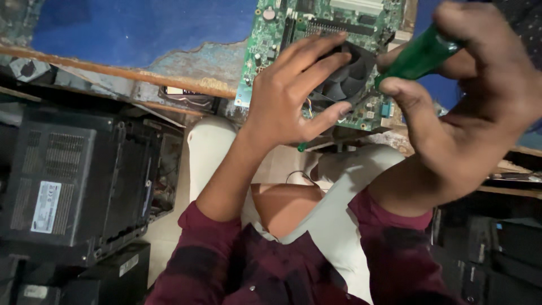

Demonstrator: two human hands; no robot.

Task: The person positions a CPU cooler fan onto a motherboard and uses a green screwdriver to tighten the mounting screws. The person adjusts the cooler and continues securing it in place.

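A green circuit board (271,34) lies at the near edge of a blue-topped table (141,28). A black cooling fan (347,76) sits on the board. My left hand (293,96) rests over the fan with its fingers spread across it and gripping its side. My right hand (480,101) is closed around the green handle of a screwdriver (420,56), which points toward the fan's right side. The screwdriver's tip is hidden behind my fingers and the fan.
The table's worn wooden edge (113,72) runs across the left. A black monitor housing (73,181) with vent slots stands on the floor at left. More dark equipment (497,254) is stacked at lower right. My knees in light trousers (339,192) are beneath the board.
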